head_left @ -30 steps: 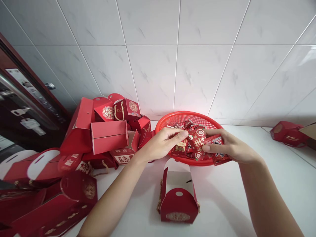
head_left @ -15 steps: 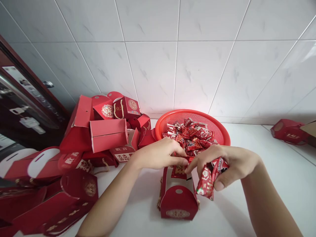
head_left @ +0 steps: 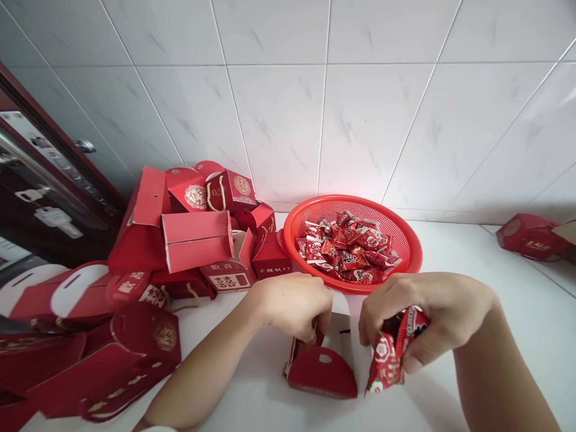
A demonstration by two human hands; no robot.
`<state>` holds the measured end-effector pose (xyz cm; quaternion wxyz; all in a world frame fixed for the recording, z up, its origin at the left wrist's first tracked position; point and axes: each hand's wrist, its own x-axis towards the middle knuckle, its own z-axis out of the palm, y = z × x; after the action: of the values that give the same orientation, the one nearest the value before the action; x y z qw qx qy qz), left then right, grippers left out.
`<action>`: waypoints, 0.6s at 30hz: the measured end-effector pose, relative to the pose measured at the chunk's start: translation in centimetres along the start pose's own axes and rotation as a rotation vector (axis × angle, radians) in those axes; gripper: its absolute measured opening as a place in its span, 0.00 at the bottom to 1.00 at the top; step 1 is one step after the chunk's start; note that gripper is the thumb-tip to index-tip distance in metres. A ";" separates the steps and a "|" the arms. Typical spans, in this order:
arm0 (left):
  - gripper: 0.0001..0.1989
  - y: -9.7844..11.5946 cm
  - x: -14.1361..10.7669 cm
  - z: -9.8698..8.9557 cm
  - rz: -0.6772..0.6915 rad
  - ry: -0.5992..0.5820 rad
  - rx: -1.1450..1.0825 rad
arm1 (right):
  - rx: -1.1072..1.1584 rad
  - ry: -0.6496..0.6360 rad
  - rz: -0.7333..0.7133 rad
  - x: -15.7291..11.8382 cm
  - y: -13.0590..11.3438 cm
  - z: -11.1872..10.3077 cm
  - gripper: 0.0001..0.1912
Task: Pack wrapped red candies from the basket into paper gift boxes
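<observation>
A small red gift box (head_left: 321, 373) lies on the white counter with its top open. My left hand (head_left: 294, 306) reaches down into it with bent fingers; the fingertips are partly hidden, and something red shows by them. To the right of the box, my right hand (head_left: 427, 318) is closed around red-wrapped candy packets (head_left: 386, 363). Behind both hands stands a red plastic basket (head_left: 407, 240) holding a heap of red-wrapped candies (head_left: 353, 255).
Many red gift boxes (head_left: 198, 240) are piled at the left, some folded open. A dark door (head_left: 54, 198) with keys stands at the far left. Another red box (head_left: 533, 237) sits at the right. Behind runs a tiled wall (head_left: 279, 120).
My left hand has moved down from above the box's far end into it. My right hand has shifted right, away from the box, with the packets. The box's side has opened outward.
</observation>
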<state>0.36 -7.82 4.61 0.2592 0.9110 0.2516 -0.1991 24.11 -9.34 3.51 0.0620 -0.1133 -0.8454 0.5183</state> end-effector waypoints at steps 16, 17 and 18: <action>0.15 0.9 -0.7 0.6 -0.078 -0.005 0.017 | 0.061 0.044 0.137 -0.2 0.2 -0.2 0.27; 0.15 1.0 -0.7 0.6 -0.068 -0.003 0.010 | 0.075 0.046 0.155 -0.2 0.2 -0.2 0.27; 0.16 1.0 -0.7 0.6 -0.063 -0.001 0.009 | 0.093 0.043 0.173 -0.2 0.2 -0.2 0.27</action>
<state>0.19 -9.17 4.88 0.2489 0.9037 0.2790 -0.2086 24.41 -9.08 3.41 0.0405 -0.1940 -0.8060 0.5578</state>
